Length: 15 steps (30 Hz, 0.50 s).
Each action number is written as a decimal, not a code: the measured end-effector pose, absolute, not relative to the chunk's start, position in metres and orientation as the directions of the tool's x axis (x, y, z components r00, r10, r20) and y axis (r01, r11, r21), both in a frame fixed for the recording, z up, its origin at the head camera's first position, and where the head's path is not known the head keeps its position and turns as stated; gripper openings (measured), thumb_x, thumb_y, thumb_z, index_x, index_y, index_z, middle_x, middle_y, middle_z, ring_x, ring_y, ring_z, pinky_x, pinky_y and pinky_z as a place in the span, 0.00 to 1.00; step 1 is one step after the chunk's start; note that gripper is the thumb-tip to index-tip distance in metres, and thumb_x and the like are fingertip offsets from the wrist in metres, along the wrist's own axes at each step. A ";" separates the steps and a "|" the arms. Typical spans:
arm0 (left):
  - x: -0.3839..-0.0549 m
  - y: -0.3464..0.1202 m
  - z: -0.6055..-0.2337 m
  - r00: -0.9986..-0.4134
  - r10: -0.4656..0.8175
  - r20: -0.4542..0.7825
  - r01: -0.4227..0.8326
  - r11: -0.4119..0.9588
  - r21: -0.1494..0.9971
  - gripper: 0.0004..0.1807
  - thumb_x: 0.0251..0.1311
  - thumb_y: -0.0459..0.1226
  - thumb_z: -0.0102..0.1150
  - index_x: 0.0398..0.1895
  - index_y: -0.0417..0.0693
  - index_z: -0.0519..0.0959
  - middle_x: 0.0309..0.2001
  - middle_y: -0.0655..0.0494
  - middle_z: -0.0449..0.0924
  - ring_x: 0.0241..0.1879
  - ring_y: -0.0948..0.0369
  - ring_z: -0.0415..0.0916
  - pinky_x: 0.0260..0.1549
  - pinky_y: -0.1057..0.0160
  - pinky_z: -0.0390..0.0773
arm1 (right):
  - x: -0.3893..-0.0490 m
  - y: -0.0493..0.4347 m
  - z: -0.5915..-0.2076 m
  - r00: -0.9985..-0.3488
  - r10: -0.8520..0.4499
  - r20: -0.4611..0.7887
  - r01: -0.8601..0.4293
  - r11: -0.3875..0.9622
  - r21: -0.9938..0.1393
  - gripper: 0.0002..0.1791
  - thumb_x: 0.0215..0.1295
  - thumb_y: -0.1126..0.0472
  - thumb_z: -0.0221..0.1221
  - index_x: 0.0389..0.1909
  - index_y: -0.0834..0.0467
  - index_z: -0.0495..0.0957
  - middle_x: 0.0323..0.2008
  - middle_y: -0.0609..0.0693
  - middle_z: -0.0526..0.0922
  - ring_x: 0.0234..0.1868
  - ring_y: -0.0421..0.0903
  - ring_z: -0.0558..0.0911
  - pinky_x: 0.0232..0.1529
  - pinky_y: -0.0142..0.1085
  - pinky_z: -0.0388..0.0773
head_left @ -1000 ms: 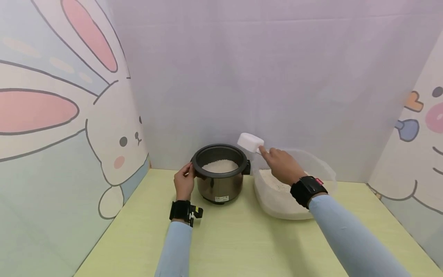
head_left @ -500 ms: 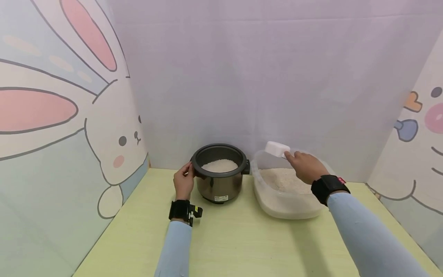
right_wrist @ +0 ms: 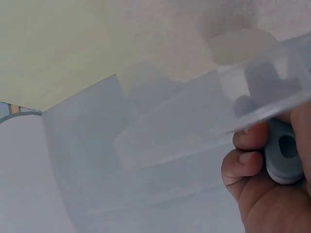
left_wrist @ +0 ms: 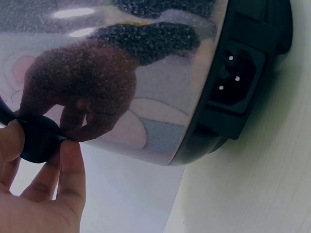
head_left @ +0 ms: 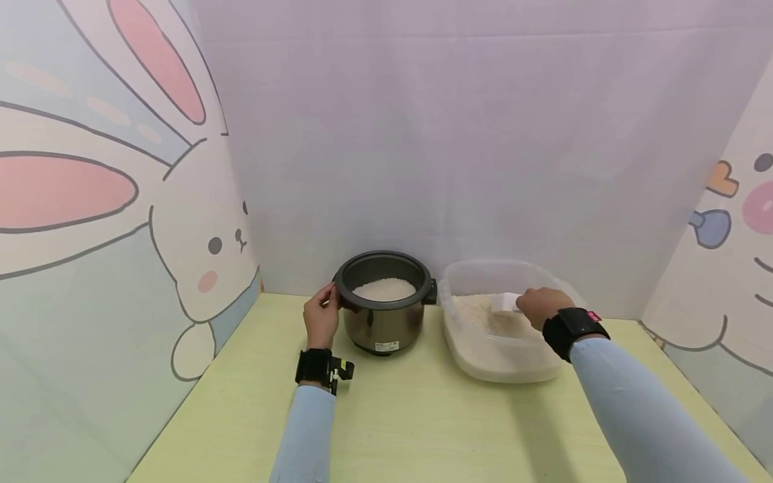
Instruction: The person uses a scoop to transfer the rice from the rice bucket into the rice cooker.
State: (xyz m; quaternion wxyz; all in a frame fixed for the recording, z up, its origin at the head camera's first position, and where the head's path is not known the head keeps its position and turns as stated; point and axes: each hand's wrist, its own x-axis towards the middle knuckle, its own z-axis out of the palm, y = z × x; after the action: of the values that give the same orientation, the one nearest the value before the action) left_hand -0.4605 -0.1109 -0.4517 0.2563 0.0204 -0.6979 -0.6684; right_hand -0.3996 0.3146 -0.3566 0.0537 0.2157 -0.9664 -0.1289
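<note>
Scoop [head_left: 504, 304] lowered; pts L, prob. level.

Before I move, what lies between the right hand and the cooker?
The head view shows the white scoop, held in the right hand, then rice and the left wall of the translucent tub, beside the cooker.

The pale green bench [head_left: 410, 429] carried an open-topped dark cooker [head_left: 384, 327] and, just beside it, a translucent tub [head_left: 501, 365].
</note>
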 end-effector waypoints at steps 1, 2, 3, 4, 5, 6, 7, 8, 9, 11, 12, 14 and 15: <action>-0.460 -0.111 -0.451 -0.868 -0.371 0.330 0.314 0.107 0.944 0.13 0.73 0.33 0.59 0.56 0.39 0.85 0.51 0.41 0.86 0.42 0.51 0.85 0.39 0.69 0.86 | -0.398 0.315 -0.356 -0.905 -0.423 0.046 -0.396 0.876 0.274 0.13 0.63 0.76 0.64 0.24 0.58 0.77 0.20 0.50 0.74 0.20 0.47 0.71 0.22 0.41 0.73; -0.460 -0.110 -0.451 -0.868 -0.372 0.330 0.313 0.107 0.944 0.13 0.73 0.34 0.59 0.56 0.39 0.85 0.51 0.41 0.86 0.42 0.51 0.85 0.39 0.69 0.87 | -0.398 0.316 -0.356 -0.908 -0.416 0.048 -0.388 0.879 0.277 0.14 0.63 0.76 0.63 0.22 0.58 0.77 0.19 0.50 0.74 0.19 0.46 0.71 0.21 0.41 0.73; -0.460 -0.110 -0.450 -0.868 -0.373 0.327 0.312 0.103 0.945 0.13 0.73 0.34 0.59 0.56 0.39 0.85 0.51 0.41 0.86 0.42 0.51 0.85 0.40 0.68 0.87 | -0.397 0.316 -0.356 -0.911 -0.408 0.052 -0.380 0.882 0.278 0.15 0.63 0.77 0.63 0.21 0.58 0.77 0.18 0.50 0.73 0.18 0.46 0.70 0.21 0.41 0.72; -0.460 -0.109 -0.450 -0.869 -0.373 0.326 0.311 0.101 0.945 0.13 0.73 0.34 0.59 0.56 0.40 0.85 0.51 0.42 0.86 0.42 0.51 0.85 0.40 0.68 0.87 | -0.397 0.316 -0.356 -0.916 -0.399 0.051 -0.370 0.886 0.280 0.15 0.63 0.77 0.63 0.20 0.58 0.77 0.17 0.49 0.73 0.18 0.46 0.70 0.20 0.40 0.72; -0.460 -0.109 -0.449 -0.869 -0.374 0.326 0.312 0.097 0.945 0.13 0.73 0.33 0.59 0.56 0.40 0.85 0.51 0.41 0.86 0.42 0.51 0.85 0.40 0.68 0.87 | -0.397 0.317 -0.356 -0.920 -0.389 0.049 -0.361 0.889 0.282 0.15 0.63 0.77 0.62 0.20 0.58 0.76 0.17 0.49 0.73 0.18 0.46 0.70 0.20 0.40 0.72; -0.460 -0.108 -0.449 -0.868 -0.374 0.326 0.313 0.096 0.945 0.13 0.73 0.33 0.59 0.56 0.40 0.85 0.51 0.42 0.86 0.42 0.52 0.85 0.40 0.68 0.87 | -0.396 0.317 -0.355 -0.924 -0.380 0.048 -0.352 0.892 0.284 0.15 0.63 0.77 0.62 0.20 0.58 0.76 0.17 0.49 0.73 0.18 0.46 0.70 0.20 0.41 0.73; -0.460 -0.108 -0.449 -0.869 -0.374 0.326 0.313 0.095 0.945 0.13 0.73 0.33 0.60 0.56 0.40 0.85 0.51 0.42 0.86 0.42 0.52 0.85 0.40 0.67 0.87 | -0.396 0.317 -0.355 -0.927 -0.371 0.045 -0.344 0.894 0.287 0.15 0.63 0.77 0.62 0.20 0.58 0.77 0.17 0.49 0.73 0.18 0.46 0.70 0.20 0.41 0.74; -0.461 -0.108 -0.449 -0.869 -0.373 0.325 0.313 0.092 0.945 0.13 0.73 0.34 0.60 0.55 0.40 0.86 0.50 0.42 0.86 0.42 0.52 0.85 0.40 0.68 0.87 | -0.396 0.318 -0.355 -0.931 -0.362 0.042 -0.336 0.896 0.290 0.15 0.63 0.76 0.62 0.20 0.58 0.77 0.17 0.49 0.73 0.18 0.46 0.71 0.20 0.42 0.75; -0.461 -0.108 -0.449 -0.869 -0.372 0.325 0.314 0.092 0.945 0.13 0.73 0.33 0.60 0.55 0.40 0.86 0.50 0.42 0.86 0.42 0.52 0.85 0.40 0.68 0.87 | -0.396 0.318 -0.356 -0.934 -0.355 0.036 -0.330 0.897 0.294 0.15 0.63 0.76 0.63 0.20 0.58 0.77 0.17 0.50 0.74 0.18 0.46 0.72 0.20 0.42 0.76; -0.461 -0.108 -0.449 -0.869 -0.371 0.328 0.316 0.095 0.944 0.13 0.73 0.33 0.60 0.55 0.40 0.86 0.50 0.42 0.86 0.42 0.52 0.85 0.40 0.68 0.87 | -0.396 0.319 -0.356 -0.937 -0.348 0.026 -0.324 0.895 0.306 0.14 0.62 0.76 0.64 0.21 0.59 0.78 0.17 0.50 0.75 0.18 0.47 0.73 0.21 0.43 0.78; -0.462 -0.108 -0.450 -0.869 -0.370 0.328 0.316 0.095 0.944 0.13 0.73 0.34 0.60 0.56 0.40 0.85 0.50 0.42 0.86 0.42 0.52 0.85 0.40 0.68 0.87 | -0.395 0.320 -0.357 -0.937 -0.349 0.022 -0.326 0.893 0.311 0.13 0.62 0.76 0.64 0.21 0.59 0.78 0.17 0.50 0.75 0.18 0.47 0.74 0.21 0.43 0.78; -0.462 -0.108 -0.450 -0.870 -0.369 0.328 0.315 0.095 0.944 0.13 0.73 0.34 0.60 0.56 0.40 0.85 0.50 0.42 0.86 0.42 0.52 0.85 0.40 0.68 0.87 | -0.395 0.323 -0.359 -0.933 -0.359 0.017 -0.337 0.891 0.306 0.14 0.61 0.77 0.64 0.21 0.59 0.77 0.17 0.50 0.75 0.18 0.46 0.74 0.21 0.42 0.78; -0.462 -0.108 -0.450 -0.870 -0.369 0.327 0.315 0.094 0.944 0.13 0.73 0.34 0.60 0.56 0.40 0.85 0.50 0.42 0.86 0.42 0.52 0.85 0.40 0.68 0.87 | -0.395 0.324 -0.360 -0.931 -0.365 0.017 -0.344 0.890 0.300 0.14 0.61 0.77 0.64 0.20 0.59 0.76 0.16 0.50 0.74 0.18 0.46 0.73 0.21 0.41 0.77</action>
State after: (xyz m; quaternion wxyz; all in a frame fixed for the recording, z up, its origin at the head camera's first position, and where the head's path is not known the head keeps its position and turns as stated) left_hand -0.4622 -0.1076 -0.4502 0.2540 0.0193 -0.6945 -0.6729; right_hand -0.3946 0.3239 -0.3601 0.0365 0.1825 -0.9714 -0.1478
